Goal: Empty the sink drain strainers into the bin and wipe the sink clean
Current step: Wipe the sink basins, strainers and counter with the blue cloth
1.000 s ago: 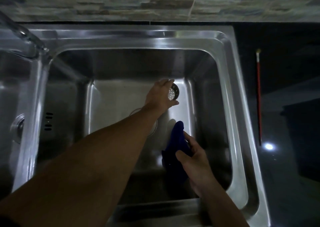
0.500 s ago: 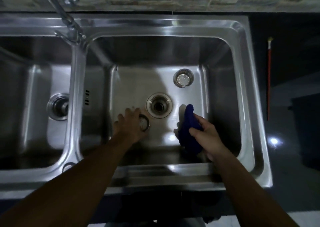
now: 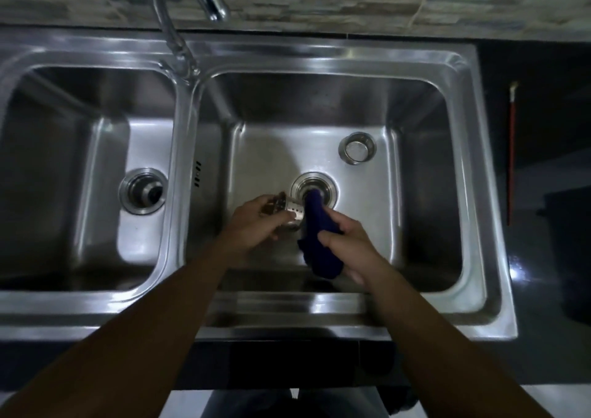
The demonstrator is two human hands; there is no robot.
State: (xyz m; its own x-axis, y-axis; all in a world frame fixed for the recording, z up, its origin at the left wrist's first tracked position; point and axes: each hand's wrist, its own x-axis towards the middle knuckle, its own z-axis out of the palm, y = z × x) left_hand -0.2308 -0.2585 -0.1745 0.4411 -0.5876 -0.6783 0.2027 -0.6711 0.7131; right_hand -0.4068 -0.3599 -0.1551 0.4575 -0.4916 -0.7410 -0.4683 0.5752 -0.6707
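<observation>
Head view looks down into a steel double sink (image 3: pixel 319 56). Over the right basin's drain (image 3: pixel 331 185), the person's left hand (image 3: pixel 252 222) curls around a perforated strainer (image 3: pixel 291 210) tipped on its side. The right hand (image 3: pixel 348 245) clutches a blue cloth (image 3: pixel 319 248) just beside it. A second strainer (image 3: pixel 357 148) sits upright on the basin floor, far right.

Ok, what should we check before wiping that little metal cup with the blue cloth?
1. Left hand grips the strainer: ok.
2. Right hand holds the blue cloth: ok.
3. Strainer emptied: cannot tell, too dark.
4. Second strainer parked away from the hands: ok.
5. Drain opening clear: not ok, the cloth's tip hangs over it.
6. Bin nearby: cannot tell, none in view.
</observation>
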